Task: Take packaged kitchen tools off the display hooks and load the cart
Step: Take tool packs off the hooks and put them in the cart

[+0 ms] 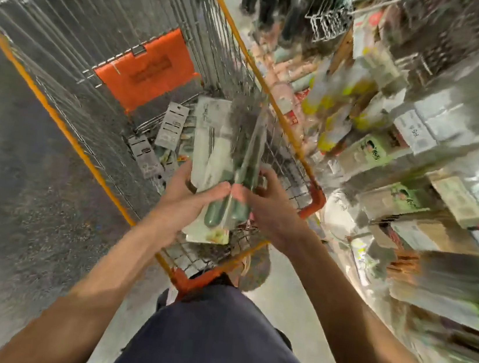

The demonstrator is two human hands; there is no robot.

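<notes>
Both hands are on the bundle of packaged tools (221, 148), held above the cart (77, 38). The left hand (184, 201) grips the lower left edge, thumb laid across the front and fingers tucked behind. The right hand (268, 209) clamps the other edge, thumb meeting the left thumb on the front and fingers curled round the side. The green handles sit right between the two palms. Beyond the fingertips, grey carded packs (172, 125) lie in the cart, with an orange flap (149, 72) further on. The shelves (421, 129) to the right of the right hand are blurred.
</notes>
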